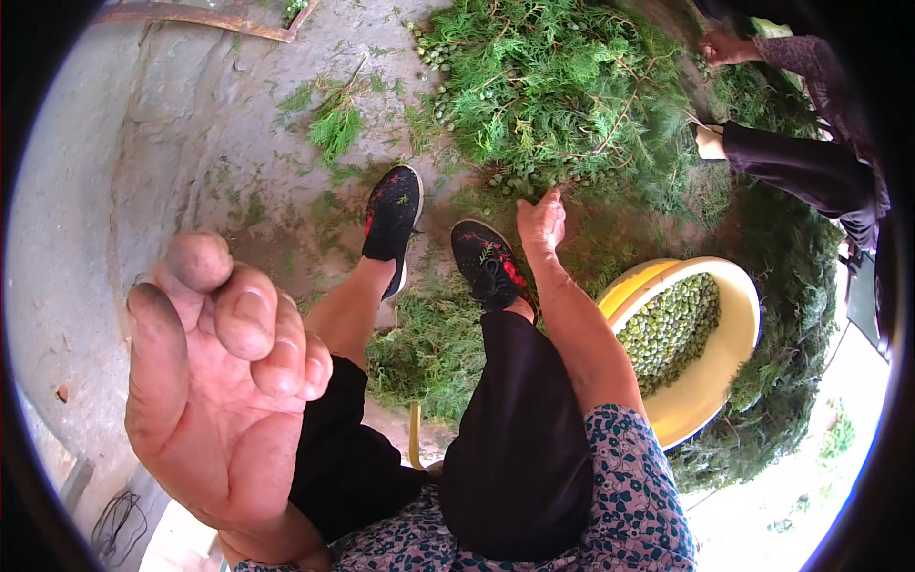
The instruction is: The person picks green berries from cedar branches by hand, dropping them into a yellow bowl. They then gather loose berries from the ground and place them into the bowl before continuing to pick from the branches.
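Observation:
My left hand [224,381] is raised close on the left, its palm facing up. Its fingers curl loosely with the thumb apart, and nothing lies in the bare palm. My right hand [543,221] reaches down to the near edge of a heap of green conifer sprigs [562,95]. Its fingers are bent together, and whatever they pinch is too small or hidden to name. Small round green cones [519,181] lie on the ground just beyond those fingertips. Right of my right forearm, a yellow tub [734,329] stands tilted in view, with many green cones [672,329] inside.
Between my feet and the heap lie scattered bits of greenery. A loose sprig [335,129] rests farther left. More cut branches [429,353] lie beneath my legs. At the far right another person's hand [729,48] is over the greenery. A rusty metal frame [210,14] sits top left.

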{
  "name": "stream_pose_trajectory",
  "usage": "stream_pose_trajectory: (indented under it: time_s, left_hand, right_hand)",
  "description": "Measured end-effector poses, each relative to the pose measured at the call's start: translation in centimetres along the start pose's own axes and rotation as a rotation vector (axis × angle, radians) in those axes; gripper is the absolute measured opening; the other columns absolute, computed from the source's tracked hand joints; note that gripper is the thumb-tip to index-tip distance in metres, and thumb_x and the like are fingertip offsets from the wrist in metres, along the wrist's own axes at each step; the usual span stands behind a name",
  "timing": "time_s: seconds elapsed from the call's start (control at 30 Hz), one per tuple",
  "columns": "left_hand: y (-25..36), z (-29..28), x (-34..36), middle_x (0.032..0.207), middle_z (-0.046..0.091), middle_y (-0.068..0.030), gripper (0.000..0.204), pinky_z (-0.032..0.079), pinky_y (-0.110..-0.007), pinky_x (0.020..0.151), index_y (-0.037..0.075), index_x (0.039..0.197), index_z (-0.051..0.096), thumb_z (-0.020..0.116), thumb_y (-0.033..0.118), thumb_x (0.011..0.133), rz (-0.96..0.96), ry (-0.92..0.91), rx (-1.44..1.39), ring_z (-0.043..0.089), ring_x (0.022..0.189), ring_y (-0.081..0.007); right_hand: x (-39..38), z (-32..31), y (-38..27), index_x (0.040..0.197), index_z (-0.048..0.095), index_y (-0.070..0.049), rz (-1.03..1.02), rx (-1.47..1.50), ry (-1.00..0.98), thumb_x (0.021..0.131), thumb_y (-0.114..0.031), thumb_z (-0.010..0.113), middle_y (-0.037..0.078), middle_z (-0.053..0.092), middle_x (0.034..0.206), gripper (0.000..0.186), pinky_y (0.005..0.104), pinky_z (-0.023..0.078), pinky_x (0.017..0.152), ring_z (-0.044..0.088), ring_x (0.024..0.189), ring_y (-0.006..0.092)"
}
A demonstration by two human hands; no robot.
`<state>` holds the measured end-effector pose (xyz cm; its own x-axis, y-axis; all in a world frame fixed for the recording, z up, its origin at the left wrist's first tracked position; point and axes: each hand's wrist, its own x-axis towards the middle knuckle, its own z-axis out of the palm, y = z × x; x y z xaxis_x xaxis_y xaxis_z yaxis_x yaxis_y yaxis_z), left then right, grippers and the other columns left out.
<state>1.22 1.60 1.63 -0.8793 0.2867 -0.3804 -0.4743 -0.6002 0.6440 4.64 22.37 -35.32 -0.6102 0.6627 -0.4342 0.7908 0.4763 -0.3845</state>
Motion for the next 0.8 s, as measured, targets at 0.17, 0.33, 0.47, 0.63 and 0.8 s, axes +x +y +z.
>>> stream_pose_trajectory:
  time_s: [0.17,0.33,0.47,0.63,0.8]
  left_hand:
    - [0.7,0.3,-0.5,0.09,0.052,-0.0091,0.03,0.043,-0.036,0.071,0.003,0.113,0.041,0.031,0.028,0.098,0.001,0.014,-0.005,0.049,0.077,-0.0202]
    - [0.3,0.4,-0.1,0.089,0.051,-0.0072,0.031,0.044,-0.034,0.069,0.004,0.114,0.042,0.032,0.028,0.098,-0.01,0.034,0.035,0.049,0.076,-0.018]
    - [-0.2,1.5,0.2,0.086,0.049,-0.0036,0.033,0.044,-0.03,0.066,0.004,0.116,0.043,0.04,0.029,0.096,-0.014,0.127,0.112,0.048,0.071,-0.014]
    - [-1.4,2.4,0.6,0.089,0.063,-0.0083,0.027,0.046,-0.028,0.071,0.001,0.104,0.059,0.055,0.023,0.088,-0.011,0.206,0.153,0.057,0.076,-0.0144]
    - [-4.6,2.6,0.7,0.093,0.065,-0.0071,0.018,0.049,-0.029,0.078,0.003,0.099,0.062,0.06,0.014,0.084,0.011,0.188,0.179,0.062,0.084,-0.0146]
  right_hand:
    - [0.7,0.7,3.0,0.092,0.06,0.002,-0.041,0.669,-0.197,0.074,-0.01,0.065,0.006,0.062,0.075,0.023,0.0335,0.043,0.063,0.056,0.067,0.0194]
    - [-1.3,-3.5,3.1,0.085,0.059,-0.003,0.209,1.175,-0.413,0.077,-0.007,0.065,0.003,0.06,0.077,0.011,0.0293,0.047,0.062,0.058,0.067,0.0147]
    - [-2.6,-6.9,1.2,0.086,0.058,-0.002,0.153,1.227,-0.503,0.078,-0.006,0.064,0.003,0.06,0.076,0.011,0.0286,0.049,0.061,0.058,0.065,0.014]
    - [-5.6,-14.1,-4.3,0.085,0.062,-0.003,-0.018,1.237,-0.512,0.079,-0.003,0.062,0.0,0.06,0.075,0.007,0.0249,0.05,0.06,0.057,0.065,0.0097]
    - [-10.1,-21.9,-9.7,0.083,0.062,-0.001,-0.253,1.215,-0.531,0.079,-0.004,0.064,-0.002,0.06,0.072,0.005,0.0224,0.046,0.06,0.052,0.063,0.0057]
